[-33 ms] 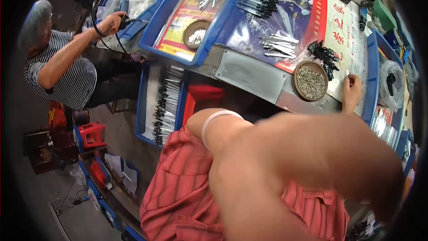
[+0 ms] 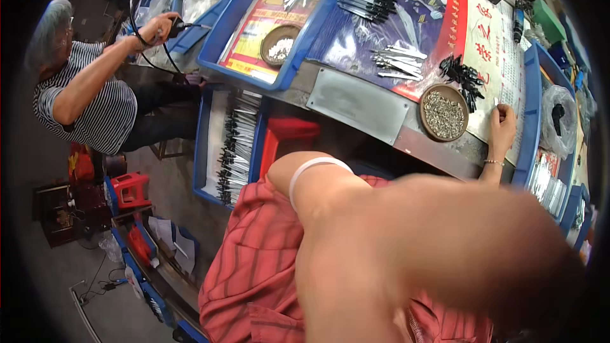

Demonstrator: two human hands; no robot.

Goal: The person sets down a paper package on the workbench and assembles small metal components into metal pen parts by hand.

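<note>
My left arm, with a pale band round it, crosses the lower middle close to the camera. Its far end, my left hand, is a blur with no fingers to be made out. At the right of the table, my right hand rests with curled fingers pinching a small white piece. A thin bracelet circles that wrist. Left of this hand stands a round brown bowl of small metal parts. Beyond the bowl lie a heap of black clip-like parts and several white, pen-like sticks.
Blue trays stand along the table, one holding a small bowl of white parts. Another blue tray, below the table's edge, holds rows of black-and-silver pens. At the left a person in a striped shirt handles a black cable. A red stool stands behind.
The near, blurred part of my left arm has shifted a little downward, uncovering the bracelet on my right wrist. My right hand stays almost in place.
</note>
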